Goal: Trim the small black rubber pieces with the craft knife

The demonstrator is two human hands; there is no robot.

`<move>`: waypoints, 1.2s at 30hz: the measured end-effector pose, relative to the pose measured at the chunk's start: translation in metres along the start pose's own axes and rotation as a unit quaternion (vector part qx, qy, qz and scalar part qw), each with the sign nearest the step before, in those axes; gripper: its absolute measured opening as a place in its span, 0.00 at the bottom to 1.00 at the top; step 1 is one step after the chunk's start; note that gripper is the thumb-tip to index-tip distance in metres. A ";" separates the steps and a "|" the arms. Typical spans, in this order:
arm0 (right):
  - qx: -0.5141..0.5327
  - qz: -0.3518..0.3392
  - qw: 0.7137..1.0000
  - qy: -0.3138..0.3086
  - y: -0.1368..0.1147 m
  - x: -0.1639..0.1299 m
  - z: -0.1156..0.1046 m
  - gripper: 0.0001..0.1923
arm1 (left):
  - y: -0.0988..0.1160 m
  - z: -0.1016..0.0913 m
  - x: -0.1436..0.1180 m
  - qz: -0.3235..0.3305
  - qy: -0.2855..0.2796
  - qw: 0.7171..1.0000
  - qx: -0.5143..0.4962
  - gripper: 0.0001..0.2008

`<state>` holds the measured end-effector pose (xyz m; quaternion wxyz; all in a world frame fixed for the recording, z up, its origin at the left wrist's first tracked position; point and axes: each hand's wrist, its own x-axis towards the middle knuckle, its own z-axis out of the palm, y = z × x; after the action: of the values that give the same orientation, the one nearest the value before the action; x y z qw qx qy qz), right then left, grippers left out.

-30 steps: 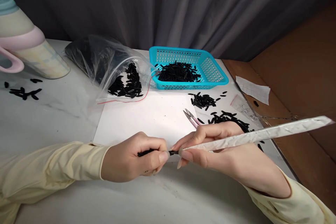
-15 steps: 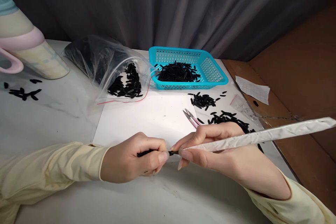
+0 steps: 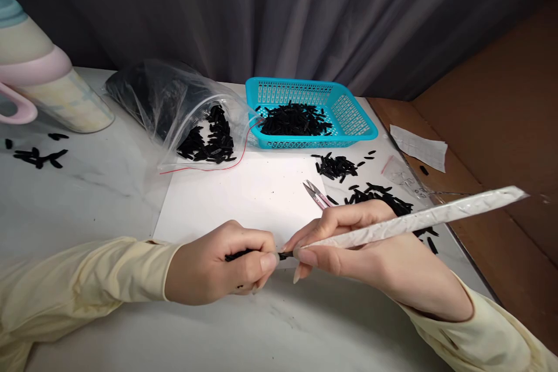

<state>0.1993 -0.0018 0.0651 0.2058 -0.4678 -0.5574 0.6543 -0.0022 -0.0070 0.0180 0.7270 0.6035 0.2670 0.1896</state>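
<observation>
My left hand [image 3: 222, 267] is closed around several small black slivers [image 3: 239, 254], whose ends show in the curl of the fingers. Between its thumb and forefinger a black tip sticks out toward the right. My right hand [image 3: 370, 267] grips a long tool wrapped in white film [image 3: 453, 215], its far end rising to the right. The tool's thin dark tip meets the piece at the left fingertips; the exact contact is too small to tell. Both hands are close together over the near edge of a white paper sheet [image 3: 231, 203].
Behind the right hand lie pink-handled thread snips [image 3: 317, 195] and loose black piles [image 3: 337, 167]. A blue basket [image 3: 311, 142] and a clear zip bag [image 3: 192, 84] hold more pieces. A large tumbler [image 3: 52, 75] stands left. A paper slip [image 3: 418, 148] lies at right.
The wrapped tool's far end has shifted left and slightly up as my right hand turned a little. My left hand keeps its grip almost unmoved.
</observation>
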 end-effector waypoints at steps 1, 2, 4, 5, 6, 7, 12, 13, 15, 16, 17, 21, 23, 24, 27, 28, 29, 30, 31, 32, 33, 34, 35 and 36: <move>0.007 -0.002 1.000 0.004 0.000 0.000 0.000 0.05 | 0.000 0.000 0.000 0.001 -0.004 1.000 -0.004 0.13; 0.011 -0.003 1.000 0.009 0.000 0.000 0.001 0.05 | 0.000 0.000 -0.001 0.003 -0.007 1.000 -0.007 0.13; 0.013 -0.002 1.000 0.013 0.000 0.000 0.001 0.04 | 0.001 0.000 -0.001 0.004 -0.010 1.000 -0.013 0.13; 0.013 0.000 1.000 0.013 0.000 0.000 0.000 0.04 | 0.001 0.000 0.000 0.004 -0.009 1.000 -0.015 0.13; 0.012 0.003 1.000 0.009 0.001 0.000 0.000 0.04 | 0.002 0.000 0.000 0.003 -0.009 1.000 -0.016 0.13; 0.013 0.004 1.000 0.003 0.001 0.001 0.000 0.04 | 0.002 0.000 0.000 0.002 -0.009 1.000 -0.016 0.12; 0.037 -0.002 0.999 -0.023 0.001 0.004 -0.002 0.05 | 0.001 0.001 -0.001 -0.004 -0.013 1.000 -0.012 0.13; 0.035 -0.003 0.999 -0.026 0.000 0.004 -0.003 0.05 | 0.001 0.000 -0.001 -0.004 -0.014 1.000 -0.009 0.13; 0.003 -0.008 1.000 -0.022 -0.003 0.000 -0.006 0.05 | 0.003 -0.001 0.000 -0.004 -0.015 1.000 0.003 0.13; -0.028 -0.010 1.000 -0.006 -0.005 -0.005 -0.009 0.05 | 0.005 -0.001 0.003 -0.003 -0.014 1.000 0.014 0.14; -0.064 -0.014 0.997 0.028 -0.007 -0.011 -0.012 0.05 | 0.008 -0.002 0.006 -0.004 -0.012 0.999 0.031 0.14; -0.192 -0.044 0.934 0.298 -0.004 -0.058 -0.031 0.09 | 0.027 -0.001 0.041 0.000 -0.031 0.986 0.164 0.14; -0.229 -0.051 0.884 0.403 0.008 -0.088 -0.038 0.12 | 0.036 0.004 0.071 0.023 -0.066 0.961 0.267 0.14; -0.247 -0.052 0.865 0.434 0.016 -0.101 -0.040 0.13 | 0.040 0.008 0.088 0.031 -0.085 0.945 0.314 0.14; -0.252 -0.028 0.802 0.541 0.047 -0.133 -0.040 0.15 | 0.046 0.026 0.142 0.010 -0.122 0.908 0.401 0.14; -0.242 -0.028 0.795 0.555 0.057 -0.139 -0.038 0.15 | 0.045 0.032 0.159 0.016 -0.123 0.901 0.415 0.15; -0.233 -0.024 0.789 0.568 0.068 -0.142 -0.037 0.15 | 0.044 0.038 0.176 0.027 -0.124 0.894 0.429 0.16; -0.219 -0.021 0.786 0.578 0.078 -0.144 -0.035 0.15 | 0.042 0.043 0.190 0.033 -0.127 0.888 0.440 0.17; -0.202 -0.020 0.784 0.586 0.087 -0.145 -0.034 0.14 | 0.040 0.047 0.203 0.033 -0.129 0.884 0.449 0.19; -0.188 -0.018 0.782 0.594 0.095 -0.144 -0.033 0.14 | 0.038 0.051 0.214 0.031 -0.125 0.880 0.457 0.19; -0.176 -0.016 0.776 0.605 0.103 -0.142 -0.032 0.14 | 0.036 0.052 0.223 0.027 -0.120 0.878 0.462 0.20; -0.163 -0.011 0.773 0.613 0.108 -0.140 -0.032 0.14 | 0.034 0.053 0.230 0.021 -0.113 0.878 0.465 0.21; -0.151 -0.009 0.770 0.619 0.113 -0.138 -0.032 0.14 | 0.033 0.052 0.233 0.016 -0.104 0.879 0.465 0.21; -0.144 -0.008 0.771 0.620 0.116 -0.136 -0.032 0.14 | 0.032 0.051 0.234 0.012 -0.095 0.881 0.463 0.22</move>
<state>0.3209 -0.1265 0.0123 0.4421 -0.7919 -0.3998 0.1325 0.2145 0.1003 0.0190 0.3845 0.8896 0.2464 -0.0052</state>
